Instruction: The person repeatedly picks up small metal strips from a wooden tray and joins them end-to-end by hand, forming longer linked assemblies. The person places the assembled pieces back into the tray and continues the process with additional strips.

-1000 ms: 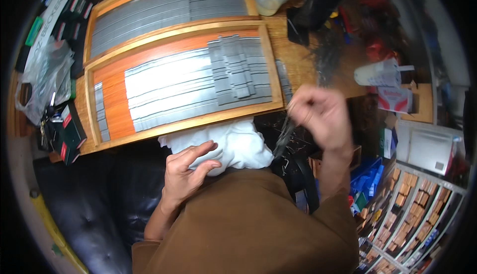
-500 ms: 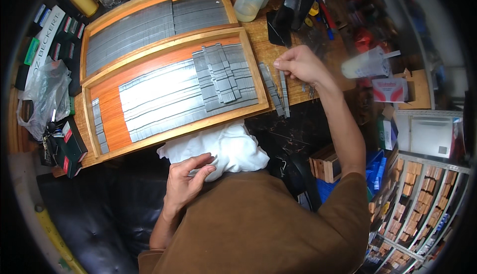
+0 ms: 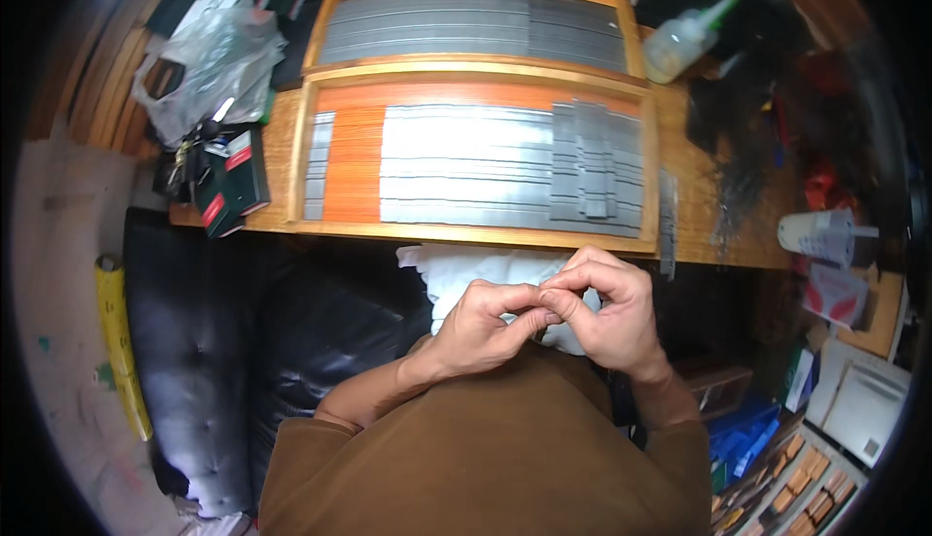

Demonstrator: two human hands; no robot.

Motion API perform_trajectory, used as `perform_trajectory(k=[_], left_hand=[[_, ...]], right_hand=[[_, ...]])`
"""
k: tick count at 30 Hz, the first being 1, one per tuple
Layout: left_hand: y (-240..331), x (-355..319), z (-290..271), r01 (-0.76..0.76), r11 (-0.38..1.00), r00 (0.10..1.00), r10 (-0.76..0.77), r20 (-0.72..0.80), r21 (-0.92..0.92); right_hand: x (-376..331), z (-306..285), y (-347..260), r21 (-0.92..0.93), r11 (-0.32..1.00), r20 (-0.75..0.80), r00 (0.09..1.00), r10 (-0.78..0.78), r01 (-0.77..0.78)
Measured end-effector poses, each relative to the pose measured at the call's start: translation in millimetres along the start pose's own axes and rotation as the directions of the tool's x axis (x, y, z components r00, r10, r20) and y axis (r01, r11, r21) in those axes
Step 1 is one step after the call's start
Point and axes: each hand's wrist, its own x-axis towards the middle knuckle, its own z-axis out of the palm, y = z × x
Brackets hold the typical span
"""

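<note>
Above my lap, my left hand (image 3: 485,330) and my right hand (image 3: 614,311) meet, thumbs and forefingers pinched together at the tips. Whatever lies between those fingertips is too small to make out. Beneath them a white cloth (image 3: 461,274) is draped, partly covered by my hands. Just beyond, on the bench, lies a wooden-framed tray (image 3: 466,235) with an orange ribbed bed. Thin grey metal strips (image 3: 466,162) fill much of it in tight rows, and a smaller stack of strips (image 3: 592,162) rests on top at the right.
A second framed tray (image 3: 476,62) of grey strips sits behind. Right of the trays are loose strips (image 3: 668,220), a squeeze bottle (image 3: 680,46) and a plastic cup (image 3: 815,237). Leftward are a clear plastic bag (image 3: 218,65), dark boxes (image 3: 233,186) and a black padded seat (image 3: 204,342).
My right hand has come from above the loose strips at the bench's right down to my left hand. The left hand has risen slightly to meet it. The view has turned.
</note>
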Motion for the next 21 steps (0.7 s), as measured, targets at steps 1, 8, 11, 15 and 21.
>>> perform_trajectory(k=[1, 8, 11, 15, 21], left_hand=[[-8.8, -3.2, -2.0, -0.015, 1.000, 0.999, 0.015, -0.052, -0.002], [-21.8, -23.2, -9.7, -0.074, 0.968, 0.898, -0.040, -0.438, -0.241], [-25.3, -20.6, -7.8, -0.148, 0.885, 0.849, -0.116, -0.515, -0.442], [-28.2, -19.3, -2.5, -0.148, 0.895, 0.863, -0.091, -0.498, -0.421], [-34.0, -22.3, 3.6, -0.111, 0.934, 0.890, -0.059, -0.452, -0.340]], right_hand=[[1.6, 9.4, 1.9, -0.047, 0.998, -0.025, 0.998, -0.052, 0.050], [-25.6, 37.0, 23.2, -0.074, 0.984, -0.057, 0.985, 0.161, -0.165], [-53.5, 39.3, 60.7, -0.029, 0.972, 0.148, 0.960, 0.235, -0.234], [-59.6, 54.2, 73.4, 0.173, 0.954, 0.015, 0.969, 0.246, -0.245], [-67.5, 61.3, 88.5, 0.286, 0.925, -0.102, 0.952, 0.289, -0.250]])
